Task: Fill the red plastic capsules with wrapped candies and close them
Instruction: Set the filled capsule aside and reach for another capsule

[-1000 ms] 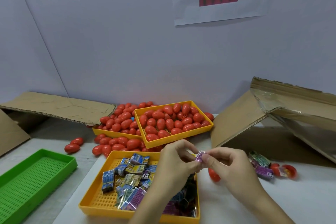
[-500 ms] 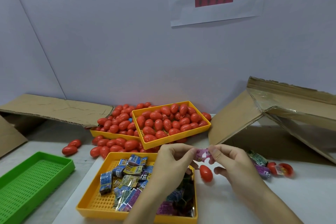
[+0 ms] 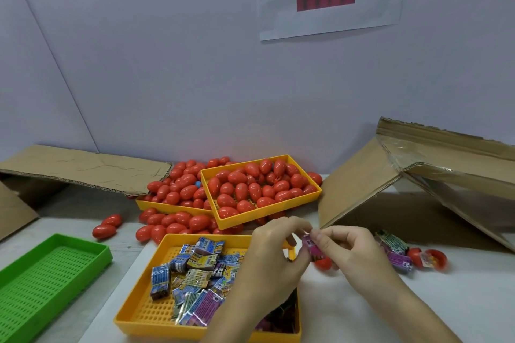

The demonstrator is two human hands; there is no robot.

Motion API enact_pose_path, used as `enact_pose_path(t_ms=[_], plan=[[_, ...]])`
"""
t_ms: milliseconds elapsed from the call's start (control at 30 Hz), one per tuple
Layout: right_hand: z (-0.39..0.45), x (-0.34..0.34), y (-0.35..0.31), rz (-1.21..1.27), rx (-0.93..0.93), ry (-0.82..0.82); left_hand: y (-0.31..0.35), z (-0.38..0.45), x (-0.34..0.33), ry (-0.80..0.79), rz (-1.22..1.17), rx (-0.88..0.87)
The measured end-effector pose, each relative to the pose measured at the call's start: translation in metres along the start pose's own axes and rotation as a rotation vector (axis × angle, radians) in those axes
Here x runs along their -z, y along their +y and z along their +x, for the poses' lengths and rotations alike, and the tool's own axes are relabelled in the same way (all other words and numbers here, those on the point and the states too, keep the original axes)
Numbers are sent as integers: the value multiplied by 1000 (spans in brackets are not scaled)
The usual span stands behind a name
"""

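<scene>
Both hands pinch one pink wrapped candy (image 3: 310,245) between them: left hand (image 3: 274,256) and right hand (image 3: 352,252), above the table beside the yellow candy tray (image 3: 145,312). A red capsule (image 3: 323,263) lies just under them.

Red capsules (image 3: 252,189), perforated green tray (image 3: 41,281)

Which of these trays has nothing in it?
The green tray at the near left: its perforated floor is bare, whereas the three yellow trays hold candies or red capsules.
</scene>
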State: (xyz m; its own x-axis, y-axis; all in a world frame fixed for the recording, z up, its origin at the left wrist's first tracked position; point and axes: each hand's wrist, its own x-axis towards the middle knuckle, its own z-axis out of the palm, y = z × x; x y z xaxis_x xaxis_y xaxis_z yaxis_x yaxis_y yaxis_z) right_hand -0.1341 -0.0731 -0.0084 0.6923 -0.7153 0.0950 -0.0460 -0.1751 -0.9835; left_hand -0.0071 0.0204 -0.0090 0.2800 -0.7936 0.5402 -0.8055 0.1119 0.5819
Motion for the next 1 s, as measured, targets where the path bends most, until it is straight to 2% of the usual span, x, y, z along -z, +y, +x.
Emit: enact_pose_path(t_ms=[100,167,267,367,433,567,700,767,867,1000], plan=[[-1,1,0,-14,7,-34,0,0,0,29,26,-11],[-1,1,-2,59,-16,-83,0,1,-1,85,-27,56],[-2,1,-2,82,0,-107,1,2,-1,162,-221,265],[0,1,0,5,97,-35,4,3,-1,148,-459,392],[0,1,0,-30,138,20,4,1,-2,140,-340,333],[-1,0,-1,-55,147,52,3,-1,-6,106,9,92],[1,-1,2,-175,133,62,0,-2,-10,107,112,-8],[2,1,3,-197,129,68,3,-2,-9,146,73,31],[1,4,4,-171,135,28,5,-1,-8,218,-91,182],[3,8,6,-177,139,27,6,1,-9,226,-244,340]])
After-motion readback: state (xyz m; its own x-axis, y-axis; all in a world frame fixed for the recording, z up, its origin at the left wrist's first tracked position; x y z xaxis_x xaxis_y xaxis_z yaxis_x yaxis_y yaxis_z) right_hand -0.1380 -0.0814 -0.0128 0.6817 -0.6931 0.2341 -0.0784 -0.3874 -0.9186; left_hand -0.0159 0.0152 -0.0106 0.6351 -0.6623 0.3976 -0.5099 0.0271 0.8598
